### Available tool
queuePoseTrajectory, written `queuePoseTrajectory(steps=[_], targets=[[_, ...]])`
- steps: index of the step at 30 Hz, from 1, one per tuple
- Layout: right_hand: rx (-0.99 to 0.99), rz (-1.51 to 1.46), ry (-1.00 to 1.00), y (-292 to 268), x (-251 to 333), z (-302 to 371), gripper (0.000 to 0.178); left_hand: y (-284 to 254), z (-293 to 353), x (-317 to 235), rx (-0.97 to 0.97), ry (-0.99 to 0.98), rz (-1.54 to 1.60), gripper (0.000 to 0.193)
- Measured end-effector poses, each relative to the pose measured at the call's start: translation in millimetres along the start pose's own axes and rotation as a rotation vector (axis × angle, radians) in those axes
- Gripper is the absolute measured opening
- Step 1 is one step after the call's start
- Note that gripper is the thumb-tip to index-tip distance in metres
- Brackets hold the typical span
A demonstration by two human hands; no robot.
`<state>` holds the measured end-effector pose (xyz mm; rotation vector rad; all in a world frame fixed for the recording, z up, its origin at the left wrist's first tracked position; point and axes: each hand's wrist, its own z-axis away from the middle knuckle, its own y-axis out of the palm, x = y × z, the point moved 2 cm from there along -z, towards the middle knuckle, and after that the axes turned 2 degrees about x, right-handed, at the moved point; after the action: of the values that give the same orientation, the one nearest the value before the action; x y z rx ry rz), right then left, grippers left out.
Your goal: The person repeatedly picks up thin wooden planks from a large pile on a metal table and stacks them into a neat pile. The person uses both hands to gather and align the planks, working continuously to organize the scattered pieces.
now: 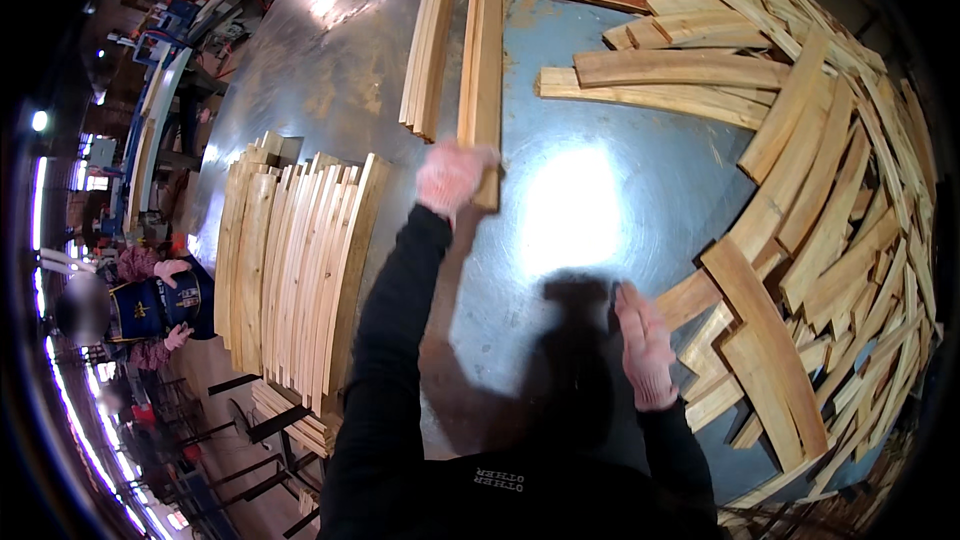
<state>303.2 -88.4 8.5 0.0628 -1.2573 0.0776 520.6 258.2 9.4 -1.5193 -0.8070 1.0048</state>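
Observation:
My left hand (452, 180), in a pale pink knit glove, is closed around the near end of a long wooden board (482, 60) lying on the metal table. That board may be more than one piece pressed together; I cannot tell. Just left of it, a narrow bundle of wooden strips (428, 45) lies almost parallel. My right hand (645, 345), gloved alike, holds nothing, its fingers stretched forward over the table beside the loose wood pile. Nearest to it is the end of a short plank (690, 298) at the pile's edge.
A tangled pile of curved wooden offcuts (830, 200) fills the right side. Upright rows of wooden slats (310, 270) stand at the left table edge. Beyond them is a co-worker (160, 300) in pink gloves and a dark apron. The table (300, 70) shines with glare.

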Motion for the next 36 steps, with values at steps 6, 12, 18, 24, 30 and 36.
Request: queuePoseTrajectory(steps=[6,12,18,24,30,36], targets=[[-0.083,0.183,-0.242,-14.4,10.1,39.2,0.032,-53.3,-98.3,60.3,-0.068,-0.899,-0.176,0.059],[-0.336,0.324,0.093,-53.5,45.0,51.9,0.035,-22.3,-155.1,81.5,-0.063,-0.891,-0.014,0.096],[-0.399,1.564,0.018,-194.9,64.0,69.4,0.096,-27.0,-155.3,109.4,-0.334,-0.797,-0.434,0.066],[-0.321,1.49,0.157,-272.2,44.8,105.0,0.093,-16.5,-20.9,-173.8,-0.165,-0.195,0.726,0.063],[-0.309,1.293,-0.096,-185.8,55.7,92.7,0.024,34.1,151.5,-378.9,0.443,-0.313,1.983,0.074],[-0.414,0.99,-0.416,-157.1,60.6,175.5,0.072,60.6,161.4,-413.1,0.035,-0.485,2.415,0.059]])
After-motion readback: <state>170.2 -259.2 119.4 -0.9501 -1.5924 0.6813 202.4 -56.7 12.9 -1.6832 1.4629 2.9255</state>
